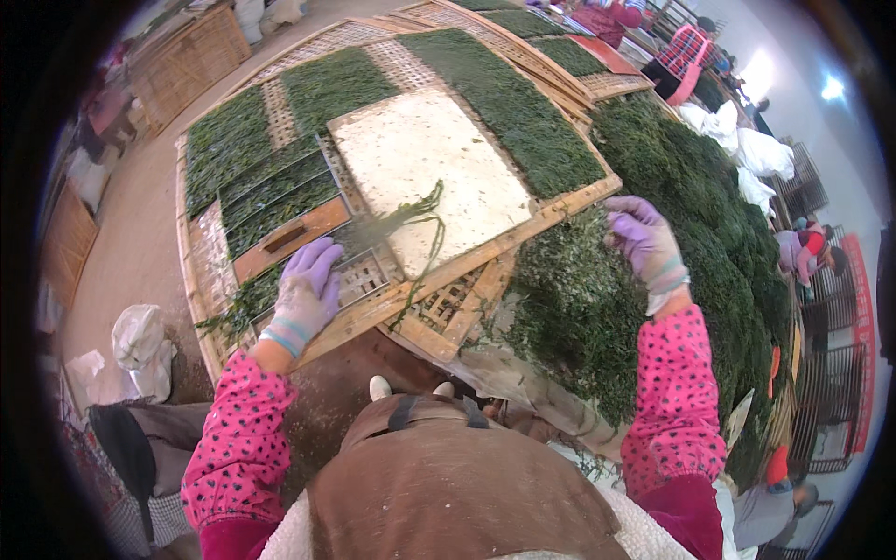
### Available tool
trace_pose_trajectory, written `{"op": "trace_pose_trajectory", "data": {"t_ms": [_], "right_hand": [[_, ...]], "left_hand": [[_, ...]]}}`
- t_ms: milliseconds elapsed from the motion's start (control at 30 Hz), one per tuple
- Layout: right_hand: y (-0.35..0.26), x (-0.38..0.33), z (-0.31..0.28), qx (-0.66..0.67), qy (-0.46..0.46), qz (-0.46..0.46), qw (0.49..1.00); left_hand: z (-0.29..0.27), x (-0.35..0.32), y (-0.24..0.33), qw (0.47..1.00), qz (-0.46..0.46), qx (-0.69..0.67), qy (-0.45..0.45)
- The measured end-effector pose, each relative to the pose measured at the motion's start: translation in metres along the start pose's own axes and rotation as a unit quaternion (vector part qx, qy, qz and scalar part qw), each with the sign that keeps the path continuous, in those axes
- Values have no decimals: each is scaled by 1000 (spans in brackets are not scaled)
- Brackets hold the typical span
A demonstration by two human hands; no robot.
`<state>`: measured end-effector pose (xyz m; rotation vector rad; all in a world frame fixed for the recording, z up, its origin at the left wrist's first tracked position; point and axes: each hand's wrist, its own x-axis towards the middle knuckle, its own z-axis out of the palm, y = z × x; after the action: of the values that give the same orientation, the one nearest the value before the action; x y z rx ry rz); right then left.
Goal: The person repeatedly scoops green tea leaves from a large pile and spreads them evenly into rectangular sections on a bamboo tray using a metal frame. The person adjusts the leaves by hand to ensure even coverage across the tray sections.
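Note:
My left hand [308, 287], in a purple and white glove, is over the near left of a large slatted wooden frame [457, 259]. Its fingers are stretched out, beside a metal-edged divider rack [327, 171] and a wooden board with a handle [292, 238]. Dark green stringy plants [485, 103], like seaweed, lie in rectangular patches on the frame. A pale flat board [425, 159] lies between patches, with a few loose, partly blurred strands [431, 210] across its near corner. My right hand [646, 245], gloved alike, hovers over a big green heap [681, 177], fingers loosely bent and apart.
Another wooden frame [457, 303] sits under the near edge. White sacks [765, 154] stand behind the heap, and a white bag [142, 341] is on the floor at left. Other people [686, 56] are at the back and right. Dark racks [831, 401] line the right wall.

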<state>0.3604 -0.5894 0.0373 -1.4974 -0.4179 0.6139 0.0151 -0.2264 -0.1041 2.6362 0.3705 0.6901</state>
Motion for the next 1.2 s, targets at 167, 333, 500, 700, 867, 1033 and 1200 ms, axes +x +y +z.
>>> {"op": "trace_pose_trajectory", "data": {"t_ms": [167,333,500,700,867,1033,1200], "right_hand": [[-54,-9,94,29,-109,-49,992],[-44,5,213,44,-281,-109,952],[36,31,309,33,-362,-68,929],[126,46,304,-556,-189,-354,728],[131,43,299,-570,-258,-444,641],[122,44,272,-557,-189,-355,727],[123,46,250,-538,-190,-351,742]], "left_hand": [[-34,-33,-20,992,-98,56,-55],[-45,-44,-31,993,-77,-29,79],[-76,-68,-39,975,-193,-62,95],[-82,-79,-30,980,-163,-11,116],[-33,-26,-12,994,-41,-41,90],[18,15,1,997,-55,40,-37],[41,21,8,998,-37,47,-32]]}}
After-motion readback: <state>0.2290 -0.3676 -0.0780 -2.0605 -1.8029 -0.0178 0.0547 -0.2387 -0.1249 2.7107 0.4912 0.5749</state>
